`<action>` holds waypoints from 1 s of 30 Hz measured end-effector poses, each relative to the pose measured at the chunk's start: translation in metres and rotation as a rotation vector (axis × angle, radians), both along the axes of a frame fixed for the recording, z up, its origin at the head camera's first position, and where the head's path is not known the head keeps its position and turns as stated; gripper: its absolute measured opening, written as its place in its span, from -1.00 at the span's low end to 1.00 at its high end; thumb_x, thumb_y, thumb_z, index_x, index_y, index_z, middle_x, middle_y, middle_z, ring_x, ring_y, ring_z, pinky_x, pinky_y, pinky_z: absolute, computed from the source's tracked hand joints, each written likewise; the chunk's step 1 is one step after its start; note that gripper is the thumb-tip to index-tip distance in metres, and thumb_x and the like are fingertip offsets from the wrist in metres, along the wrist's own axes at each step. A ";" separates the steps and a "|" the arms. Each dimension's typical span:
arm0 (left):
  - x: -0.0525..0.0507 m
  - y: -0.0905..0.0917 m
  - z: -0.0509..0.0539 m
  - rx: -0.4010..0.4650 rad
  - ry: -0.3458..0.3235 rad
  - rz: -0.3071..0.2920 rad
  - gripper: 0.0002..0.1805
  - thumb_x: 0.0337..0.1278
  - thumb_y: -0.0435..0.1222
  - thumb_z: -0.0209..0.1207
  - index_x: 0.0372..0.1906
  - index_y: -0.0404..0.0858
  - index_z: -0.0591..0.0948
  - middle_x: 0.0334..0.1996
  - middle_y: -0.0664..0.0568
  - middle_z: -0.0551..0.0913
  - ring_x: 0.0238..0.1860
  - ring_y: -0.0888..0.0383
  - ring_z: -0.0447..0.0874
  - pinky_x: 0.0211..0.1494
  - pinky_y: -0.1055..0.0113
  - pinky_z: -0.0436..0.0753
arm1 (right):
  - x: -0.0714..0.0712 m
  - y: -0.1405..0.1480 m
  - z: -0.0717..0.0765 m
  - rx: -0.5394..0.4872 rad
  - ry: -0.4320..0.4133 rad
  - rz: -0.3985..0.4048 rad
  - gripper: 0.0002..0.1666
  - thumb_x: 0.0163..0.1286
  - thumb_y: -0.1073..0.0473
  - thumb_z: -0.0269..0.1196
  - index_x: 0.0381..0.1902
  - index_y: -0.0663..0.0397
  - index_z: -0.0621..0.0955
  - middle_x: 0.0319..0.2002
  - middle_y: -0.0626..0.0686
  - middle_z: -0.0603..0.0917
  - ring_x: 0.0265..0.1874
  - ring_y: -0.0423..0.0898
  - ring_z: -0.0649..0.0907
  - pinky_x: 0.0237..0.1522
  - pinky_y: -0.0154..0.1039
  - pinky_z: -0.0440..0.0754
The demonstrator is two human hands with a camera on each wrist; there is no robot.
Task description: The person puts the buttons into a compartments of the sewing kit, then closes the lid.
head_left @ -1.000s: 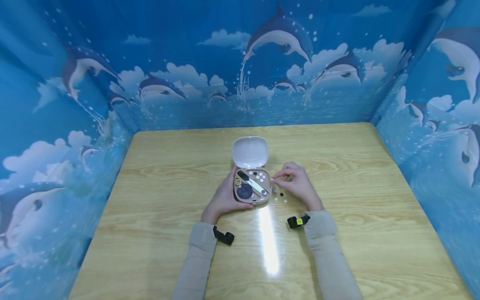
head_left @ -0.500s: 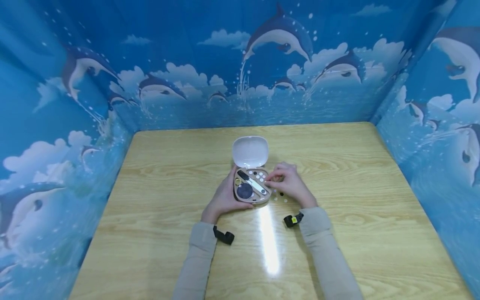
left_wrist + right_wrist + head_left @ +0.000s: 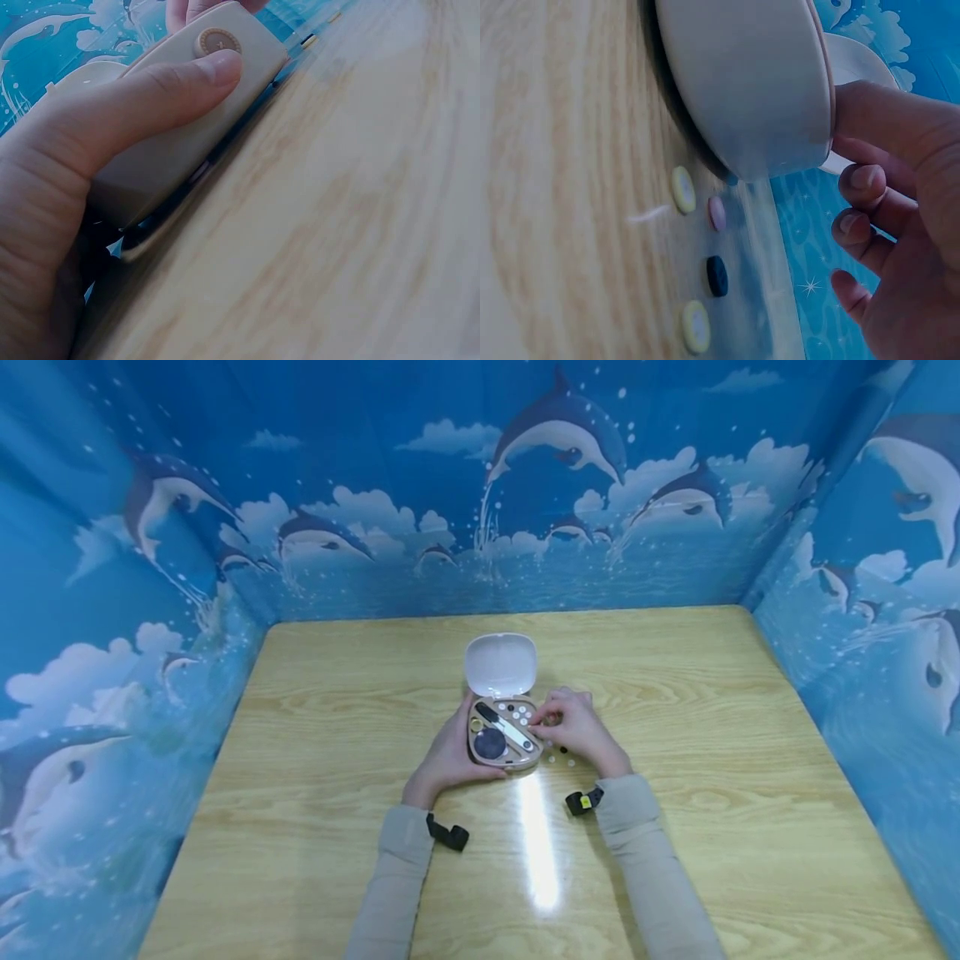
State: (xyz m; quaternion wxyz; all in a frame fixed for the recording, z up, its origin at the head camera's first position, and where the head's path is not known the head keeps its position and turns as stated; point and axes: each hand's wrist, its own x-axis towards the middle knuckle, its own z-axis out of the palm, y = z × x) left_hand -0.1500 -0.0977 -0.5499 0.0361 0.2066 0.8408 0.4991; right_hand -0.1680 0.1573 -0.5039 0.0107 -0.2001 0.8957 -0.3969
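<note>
My left hand (image 3: 450,750) grips a beige sewing box (image 3: 161,161) from its left side, its thumb beside the round latch (image 3: 219,43) in the left wrist view. The white lid (image 3: 501,665) stands open behind. Inside lie a dark disc (image 3: 490,743), a gold ring-like piece (image 3: 476,724), a long black-and-white tool (image 3: 510,730) set diagonally, and several white and black buttons (image 3: 522,712). My right hand (image 3: 581,731) pinches a small pale button at the box's right compartment; the fingertips are mostly hidden behind the wall in the right wrist view.
On the wooden table (image 3: 337,718), just right of the box, lie several loose buttons, among them a black button (image 3: 717,276), a pink button (image 3: 717,214) and a pale yellow button (image 3: 696,327). A blue dolphin-print curtain (image 3: 420,485) encloses the table's back and sides.
My right hand has moved left from beside the box until its fingertips are over the button compartment, and has stayed there since. My left hand and the box keep their place.
</note>
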 end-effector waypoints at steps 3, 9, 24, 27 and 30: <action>0.000 0.000 0.000 -0.003 -0.004 0.000 0.73 -0.80 0.10 0.70 0.59 0.21 -0.28 0.52 0.15 0.15 0.45 0.09 0.21 0.48 0.03 0.25 | 0.000 0.000 0.001 0.002 -0.018 -0.010 -0.86 0.05 0.16 0.55 -0.41 -0.13 0.78 -0.53 -0.14 0.52 -0.40 -0.13 0.44 0.00 -0.05 0.17; 0.001 0.000 0.000 0.000 0.008 0.002 0.73 -0.82 0.09 0.71 0.59 0.22 -0.28 0.51 0.12 0.17 0.44 0.06 0.23 0.47 0.00 0.26 | 0.000 -0.001 0.002 -0.001 -0.026 -0.012 -0.87 0.05 0.18 0.54 -0.41 -0.11 0.78 -0.53 -0.15 0.52 -0.40 -0.13 0.45 0.00 -0.03 0.17; 0.001 0.000 -0.001 0.012 -0.001 -0.002 0.73 -0.81 0.08 0.71 0.59 0.21 -0.27 0.51 0.14 0.16 0.45 0.08 0.22 0.48 0.02 0.25 | 0.006 0.008 0.014 -0.040 -0.071 -0.037 -0.87 0.13 0.13 0.50 -0.32 -0.12 0.79 -0.40 -0.12 0.59 -0.32 -0.10 0.49 0.15 0.06 0.20; 0.001 0.000 -0.001 0.020 -0.004 -0.004 0.72 -0.81 0.06 0.72 0.59 0.21 -0.26 0.51 0.17 0.17 0.44 0.11 0.22 0.48 0.04 0.24 | 0.008 0.013 0.015 -0.052 -0.073 -0.062 -0.87 0.13 0.14 0.49 -0.32 -0.08 0.79 -0.40 -0.08 0.57 -0.32 -0.09 0.48 0.09 0.00 0.27; 0.001 0.000 -0.001 0.022 0.000 -0.004 0.72 -0.82 0.06 0.72 0.59 0.22 -0.25 0.50 0.17 0.19 0.44 0.10 0.22 0.48 0.02 0.24 | 0.010 0.018 0.015 -0.077 -0.085 -0.089 -0.87 0.14 0.17 0.48 -0.32 -0.03 0.78 -0.39 -0.04 0.56 -0.30 -0.07 0.48 -0.01 -0.06 0.34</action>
